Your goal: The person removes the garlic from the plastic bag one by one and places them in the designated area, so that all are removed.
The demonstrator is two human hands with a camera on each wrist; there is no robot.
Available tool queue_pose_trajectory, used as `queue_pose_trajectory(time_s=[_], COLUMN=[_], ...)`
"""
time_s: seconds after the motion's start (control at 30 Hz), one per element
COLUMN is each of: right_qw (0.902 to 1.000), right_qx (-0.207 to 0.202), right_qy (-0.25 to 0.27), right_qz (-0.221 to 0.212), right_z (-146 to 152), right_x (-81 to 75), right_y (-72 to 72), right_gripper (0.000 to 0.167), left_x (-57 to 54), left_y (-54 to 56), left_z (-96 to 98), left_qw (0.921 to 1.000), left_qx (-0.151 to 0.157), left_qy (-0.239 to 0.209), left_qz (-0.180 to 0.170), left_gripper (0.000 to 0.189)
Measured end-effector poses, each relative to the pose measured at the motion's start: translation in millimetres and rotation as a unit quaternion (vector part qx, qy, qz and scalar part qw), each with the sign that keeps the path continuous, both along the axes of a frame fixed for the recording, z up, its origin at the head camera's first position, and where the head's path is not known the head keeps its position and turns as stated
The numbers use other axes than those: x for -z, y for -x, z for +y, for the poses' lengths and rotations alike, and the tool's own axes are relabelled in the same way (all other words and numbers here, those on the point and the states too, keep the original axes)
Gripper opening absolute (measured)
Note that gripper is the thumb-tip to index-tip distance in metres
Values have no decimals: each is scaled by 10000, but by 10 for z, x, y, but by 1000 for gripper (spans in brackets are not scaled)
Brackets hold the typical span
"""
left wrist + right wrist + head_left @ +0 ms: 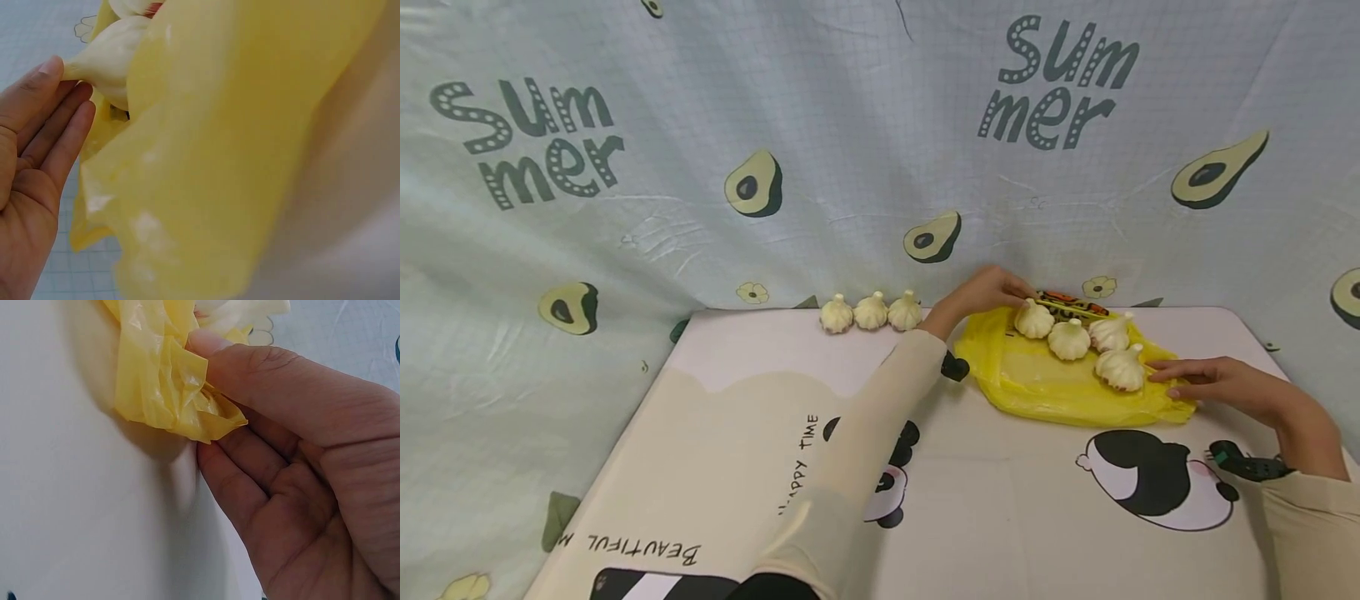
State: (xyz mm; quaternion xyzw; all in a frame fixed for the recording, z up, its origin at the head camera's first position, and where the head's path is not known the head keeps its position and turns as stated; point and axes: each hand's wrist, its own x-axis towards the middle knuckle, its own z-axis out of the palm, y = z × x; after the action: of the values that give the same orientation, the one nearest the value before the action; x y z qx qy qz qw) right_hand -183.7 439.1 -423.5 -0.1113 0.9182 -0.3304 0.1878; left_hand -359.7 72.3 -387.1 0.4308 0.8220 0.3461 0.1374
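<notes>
Several whitish garlic bulbs lie on a flattened yellow plastic bag [1037,387] at the back right of the table. At the bag's back left, my left hand [992,292] pinches the stem of one garlic bulb [1034,319]; the left wrist view shows thumb and fingers at that stem. My right hand [1232,387] is at the bag's right end, fingers nearly straight, fingertips right beside another garlic bulb [1121,368]. Seen from the right wrist, the thumb touches crumpled yellow plastic [181,394], with the other fingers at its far edge. Between the hands sit more bulbs [1069,340].
Three garlic bulbs [870,312] stand in a row at the table's back edge, left of the bag. A black and orange patterned strip [1071,306] shows along the bag's back. Behind the table hangs a curtain [850,125] with avocado prints. Printed cartoons mark the tabletop [985,500].
</notes>
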Motion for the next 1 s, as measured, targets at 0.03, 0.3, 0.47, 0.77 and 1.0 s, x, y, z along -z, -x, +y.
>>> queue_pose_trajectory(time_s=[0.03, 0.3, 0.47, 0.77, 1.0], right_qw=[10000, 9999, 10000, 9999, 9999], right_qx=[6, -38, -16, 50, 71], right_qy=[-36, -103, 29, 100, 99], right_qz=[1, 11, 19, 93, 92], right_z=[0, 6, 0, 21, 34], right_x=[-1, 13, 17, 22, 10], right_y=[2, 26, 14, 18, 19], right_gripper=[37, 38, 38, 36, 36], left_x=[-13, -78, -20, 42, 59], left_y=[6, 43, 58, 49, 45], left_z=[5, 58, 80, 105, 97], left_qw=[10000, 9996, 10000, 9993, 9970], left_qx=[34, 30, 58, 190, 454], left_qy=[9, 257, 69, -171, -343], left_qz=[-30, -100, 18, -281, -524], left_gripper=[25, 25, 22, 16, 24])
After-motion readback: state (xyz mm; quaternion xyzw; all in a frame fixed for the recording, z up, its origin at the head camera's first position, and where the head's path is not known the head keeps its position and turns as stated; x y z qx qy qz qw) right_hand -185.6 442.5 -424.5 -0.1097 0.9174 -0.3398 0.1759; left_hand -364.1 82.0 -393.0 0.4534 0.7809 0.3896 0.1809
